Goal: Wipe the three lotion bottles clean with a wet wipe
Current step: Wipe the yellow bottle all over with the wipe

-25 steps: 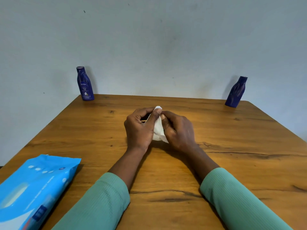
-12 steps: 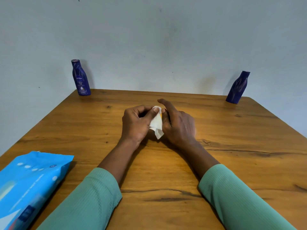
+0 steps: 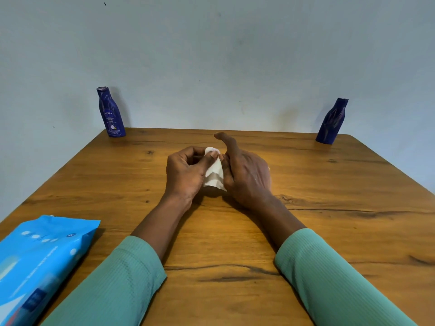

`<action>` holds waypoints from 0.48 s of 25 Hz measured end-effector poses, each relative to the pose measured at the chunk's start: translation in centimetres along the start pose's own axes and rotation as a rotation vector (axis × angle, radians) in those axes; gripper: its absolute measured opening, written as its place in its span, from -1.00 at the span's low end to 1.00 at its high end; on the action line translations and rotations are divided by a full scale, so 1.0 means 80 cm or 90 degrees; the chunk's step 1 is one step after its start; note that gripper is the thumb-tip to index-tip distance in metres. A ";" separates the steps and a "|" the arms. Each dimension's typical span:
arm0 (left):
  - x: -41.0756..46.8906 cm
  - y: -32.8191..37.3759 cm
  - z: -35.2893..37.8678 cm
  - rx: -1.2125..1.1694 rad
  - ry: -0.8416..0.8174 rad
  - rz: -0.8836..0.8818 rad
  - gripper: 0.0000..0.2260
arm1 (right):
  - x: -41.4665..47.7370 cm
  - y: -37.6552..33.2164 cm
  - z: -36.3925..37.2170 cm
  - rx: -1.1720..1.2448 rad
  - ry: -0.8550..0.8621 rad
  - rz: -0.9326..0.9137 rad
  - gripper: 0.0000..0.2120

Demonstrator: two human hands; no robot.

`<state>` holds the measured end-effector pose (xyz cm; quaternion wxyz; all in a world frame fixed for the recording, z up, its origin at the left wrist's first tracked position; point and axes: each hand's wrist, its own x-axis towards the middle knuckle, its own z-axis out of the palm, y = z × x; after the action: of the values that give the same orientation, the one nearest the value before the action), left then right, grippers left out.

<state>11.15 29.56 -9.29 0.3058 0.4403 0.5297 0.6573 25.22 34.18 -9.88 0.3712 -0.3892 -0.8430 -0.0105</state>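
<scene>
Pinching the upper end of a folded white wet wipe between the thumb and curled fingers of the left hand, over the middle of the wooden table. Letting the lower part of the wipe hang down between both hands, close to the tabletop. Laying the right hand against the wipe's other side, thumb edge touching it, index finger sticking out straight and forward. Not showing the remaining right fingers, tucked behind the hand, so not possible to tell whether pinching the wipe there or only touching it.

Noting a dark blue Nivea lotion bottle standing upright at the far left corner of the table, label facing the camera, well apart from the hands. Noting a second dark blue lotion bottle standing at the far right corner, label not readable, equally well apart. Both backing onto the pale wall.

Noting a light blue pack of wet wipes lying flat at the near left edge, beside the left forearm. Wearing green ribbed sleeves, pushed up short of the wrists.
</scene>
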 end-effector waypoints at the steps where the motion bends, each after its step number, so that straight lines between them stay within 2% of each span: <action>1: 0.000 0.000 -0.003 -0.004 -0.018 0.000 -0.88 | -0.002 0.000 -0.001 0.012 0.000 0.009 -0.55; 4: 0.007 -0.003 -0.018 -0.059 -0.190 -0.050 -0.72 | -0.002 0.005 -0.004 0.061 -0.002 0.077 -0.61; 6: 0.012 -0.005 -0.023 -0.078 -0.256 -0.083 -0.63 | 0.000 0.012 -0.005 0.073 -0.011 0.105 -0.61; 7: 0.012 -0.005 -0.022 -0.079 -0.245 -0.089 -0.64 | 0.001 0.013 -0.005 0.073 -0.014 0.107 -0.62; 10: 0.007 -0.003 -0.007 -0.060 -0.093 -0.060 -0.84 | -0.003 0.008 -0.002 0.045 -0.023 0.063 -0.64; 12: 0.007 -0.004 -0.002 -0.050 -0.035 -0.047 -0.91 | -0.004 0.007 0.000 0.035 -0.026 0.052 -0.63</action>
<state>10.72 30.03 -9.50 0.3613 0.4263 0.5104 0.6536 25.73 34.34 -10.21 0.3646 -0.4129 -0.8338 0.0359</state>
